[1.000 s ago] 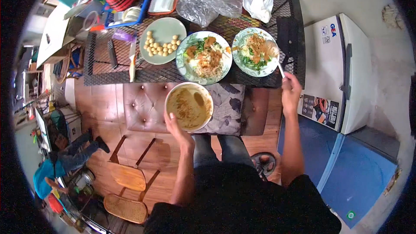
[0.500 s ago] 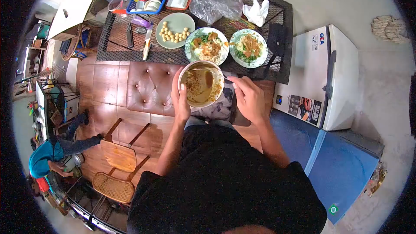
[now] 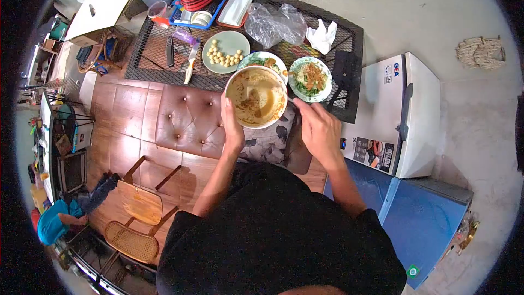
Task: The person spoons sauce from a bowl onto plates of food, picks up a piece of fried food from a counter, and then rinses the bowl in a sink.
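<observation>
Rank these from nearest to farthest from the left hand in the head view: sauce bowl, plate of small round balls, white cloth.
1. Sauce bowl, held by the left hand.
2. Plate of small round balls, beyond the bowl, slightly left.
3. White cloth, far right side of the table.

Round white bowl of brown sauce [image 3: 256, 97]: hides most of one patterned plate [image 3: 266, 60]. Spoon in right hand [image 3: 321, 131]: blurred, possibly inside bowl. Seated person in blue top [image 3: 52, 225]: partly cut off by the dark lens rim.
</observation>
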{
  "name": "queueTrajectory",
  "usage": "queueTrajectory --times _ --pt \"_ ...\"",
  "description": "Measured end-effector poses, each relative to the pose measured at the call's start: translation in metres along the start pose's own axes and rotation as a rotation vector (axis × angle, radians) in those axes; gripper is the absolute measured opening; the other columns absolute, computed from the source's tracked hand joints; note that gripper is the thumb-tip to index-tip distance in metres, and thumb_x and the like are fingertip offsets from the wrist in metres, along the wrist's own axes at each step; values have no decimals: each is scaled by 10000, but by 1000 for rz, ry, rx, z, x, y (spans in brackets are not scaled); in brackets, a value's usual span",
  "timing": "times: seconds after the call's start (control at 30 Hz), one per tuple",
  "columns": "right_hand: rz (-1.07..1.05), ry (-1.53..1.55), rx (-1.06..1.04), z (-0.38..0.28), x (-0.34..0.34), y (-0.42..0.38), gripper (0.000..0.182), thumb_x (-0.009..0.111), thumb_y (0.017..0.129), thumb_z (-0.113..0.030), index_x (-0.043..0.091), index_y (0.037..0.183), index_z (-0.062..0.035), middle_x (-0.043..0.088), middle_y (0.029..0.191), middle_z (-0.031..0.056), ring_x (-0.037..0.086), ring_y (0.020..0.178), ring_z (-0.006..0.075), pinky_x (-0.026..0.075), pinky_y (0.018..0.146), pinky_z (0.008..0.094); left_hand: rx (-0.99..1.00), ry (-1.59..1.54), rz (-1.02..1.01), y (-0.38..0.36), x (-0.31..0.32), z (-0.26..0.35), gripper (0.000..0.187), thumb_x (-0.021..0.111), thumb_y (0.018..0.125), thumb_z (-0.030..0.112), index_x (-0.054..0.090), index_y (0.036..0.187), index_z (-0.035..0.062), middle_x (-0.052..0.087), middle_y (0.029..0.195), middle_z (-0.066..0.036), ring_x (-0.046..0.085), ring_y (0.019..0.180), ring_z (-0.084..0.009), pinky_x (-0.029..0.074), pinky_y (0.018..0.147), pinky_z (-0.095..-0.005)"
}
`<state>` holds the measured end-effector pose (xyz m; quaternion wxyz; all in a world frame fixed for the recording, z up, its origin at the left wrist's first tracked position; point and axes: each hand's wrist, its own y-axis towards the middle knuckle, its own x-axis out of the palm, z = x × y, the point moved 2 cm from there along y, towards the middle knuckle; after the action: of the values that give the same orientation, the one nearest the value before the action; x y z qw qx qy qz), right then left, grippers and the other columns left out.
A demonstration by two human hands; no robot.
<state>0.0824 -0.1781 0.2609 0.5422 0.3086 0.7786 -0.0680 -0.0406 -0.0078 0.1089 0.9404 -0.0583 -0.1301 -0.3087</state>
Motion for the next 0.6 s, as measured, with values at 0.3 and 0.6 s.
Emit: queueTrajectory --times 0.3,0.6 --pt "-41 -68 105 -16 13 6 267 563 920 -84 649 1172 -104 630 840 133 655 706 347 510 607 453 -14 22 47 -7 13 25 566 317 1070 428 410 1428 1 482 1393 -131 433 1304 -227 298 1130 -370" --pt "-26 -2 47 -28 -6 -6 234 570 911 -94 662 1126 -98 658 851 119 664 707 339 523 634 448 -186 -234 72 -15 1 24 591 353 1059 450 344 1490 46 450 1448 -97 420 1340 -218 319 1134 -380"
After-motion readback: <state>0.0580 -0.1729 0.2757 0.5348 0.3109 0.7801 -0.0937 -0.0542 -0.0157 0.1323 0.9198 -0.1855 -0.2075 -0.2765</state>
